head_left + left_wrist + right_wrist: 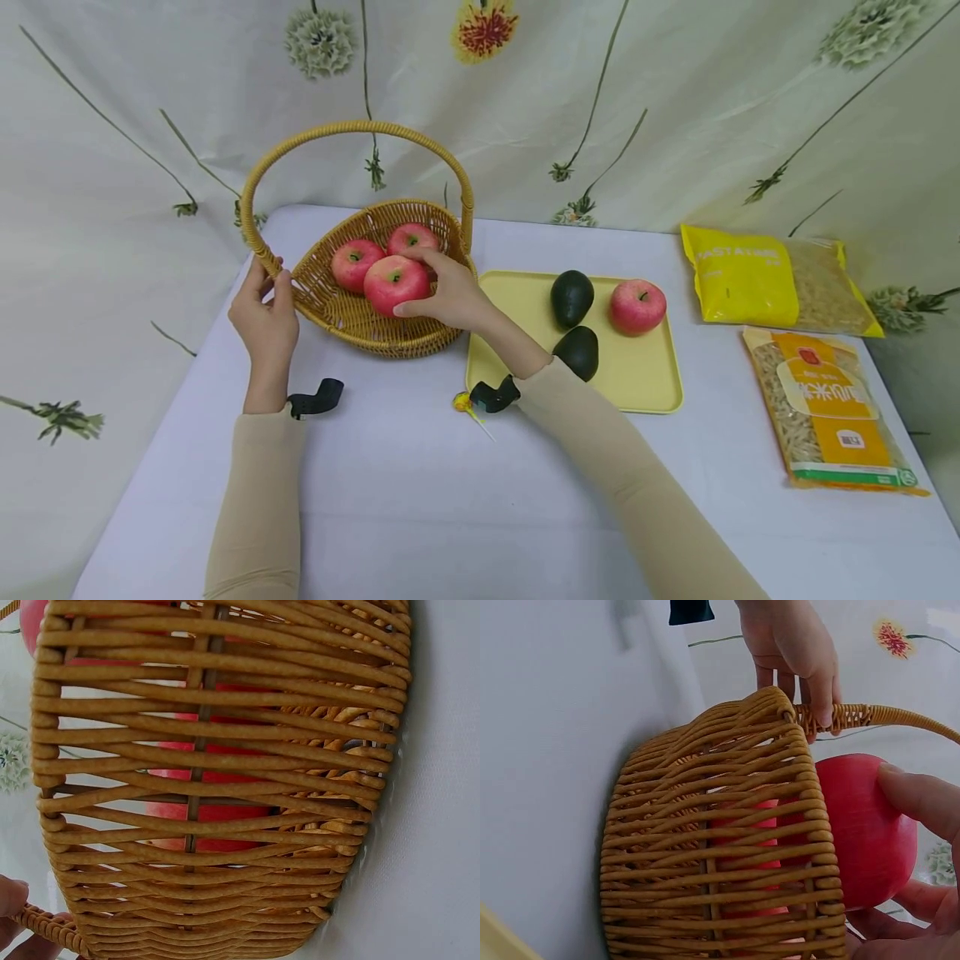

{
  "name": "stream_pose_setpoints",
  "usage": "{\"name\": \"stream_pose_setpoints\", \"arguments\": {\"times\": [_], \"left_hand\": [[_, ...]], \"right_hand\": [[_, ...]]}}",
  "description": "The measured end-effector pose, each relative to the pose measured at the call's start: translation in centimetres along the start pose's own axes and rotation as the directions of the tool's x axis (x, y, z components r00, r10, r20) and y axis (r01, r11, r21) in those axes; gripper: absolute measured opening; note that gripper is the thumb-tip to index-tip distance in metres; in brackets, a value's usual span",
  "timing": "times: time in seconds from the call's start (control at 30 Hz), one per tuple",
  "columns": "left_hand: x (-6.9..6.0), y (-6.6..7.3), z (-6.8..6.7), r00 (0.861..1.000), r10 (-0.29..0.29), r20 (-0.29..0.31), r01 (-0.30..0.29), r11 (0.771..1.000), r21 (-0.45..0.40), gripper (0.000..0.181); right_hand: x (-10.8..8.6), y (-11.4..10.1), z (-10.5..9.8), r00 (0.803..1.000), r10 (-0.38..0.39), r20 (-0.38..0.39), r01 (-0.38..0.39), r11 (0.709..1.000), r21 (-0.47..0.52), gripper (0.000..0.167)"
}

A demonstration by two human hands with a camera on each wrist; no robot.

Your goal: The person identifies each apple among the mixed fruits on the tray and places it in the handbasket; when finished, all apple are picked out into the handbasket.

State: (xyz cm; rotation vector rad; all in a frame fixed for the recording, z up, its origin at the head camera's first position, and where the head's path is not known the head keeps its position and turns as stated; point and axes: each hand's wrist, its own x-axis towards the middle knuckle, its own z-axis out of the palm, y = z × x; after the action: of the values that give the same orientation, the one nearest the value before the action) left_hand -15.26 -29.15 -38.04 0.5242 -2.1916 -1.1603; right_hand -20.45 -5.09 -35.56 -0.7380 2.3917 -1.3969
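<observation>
Red apple (397,285) in the right hand (453,293), at the mouth of the wicker basket (382,343); in the right wrist view most of it stands above the rim, the lower part seen through the weave. Right hand reaches in from the basket's right side, fingers parted to about the fruit's width, thumb on one side and fingertips on the other, gripping it. Whether this apple touches those in the basket, cannot tell. Left hand (266,321) at the basket's left end, thumb and fingers closed round the foot of the arched handle (360,127), little gap between them. Inside the basket, two more apples side by side: one toward the left (356,265), one toward the back (412,237). Just right of the basket, a pale yellow tray (637,379) bearing two dark avocados (572,298), the nearer one partly hidden by the right arm, and a single apple (637,307) to their right. In front of the basket, toward its right, a yellow-headed lollipop (462,402) on the white cloth (412,500). Well to the basket's right, beyond the tray, a yellow pasta bag (742,279) and, nearer the person, an orange-labelled packet (840,417). Behind the basket, a flower-printed curtain (540,100).
</observation>
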Motion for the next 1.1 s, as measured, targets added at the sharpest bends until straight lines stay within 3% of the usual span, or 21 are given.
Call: {"name": "stream_pose_setpoints", "arguments": {"times": [0.5,0.93,1.1], "left_hand": [[0.1,-0.2,0.1,1.0,0.013,-0.007,-0.013,1.0,0.007,0.04],[0.1,-0.2,0.2,1.0,0.015,-0.003,-0.015,1.0,0.006,0.041],[0.1,-0.2,0.1,1.0,0.007,-0.003,-0.007,1.0,0.003,0.041]], "right_hand": [[2.5,0.3,2.6,0.996,0.06,0.066,-0.058,0.998,-0.023,0.072],[3.8,0.8,3.4,0.988,0.088,0.129,-0.093,0.995,0.038,0.074],[4.1,0.7,3.5,0.983,0.101,0.154,-0.105,0.994,0.017,0.072]]}}
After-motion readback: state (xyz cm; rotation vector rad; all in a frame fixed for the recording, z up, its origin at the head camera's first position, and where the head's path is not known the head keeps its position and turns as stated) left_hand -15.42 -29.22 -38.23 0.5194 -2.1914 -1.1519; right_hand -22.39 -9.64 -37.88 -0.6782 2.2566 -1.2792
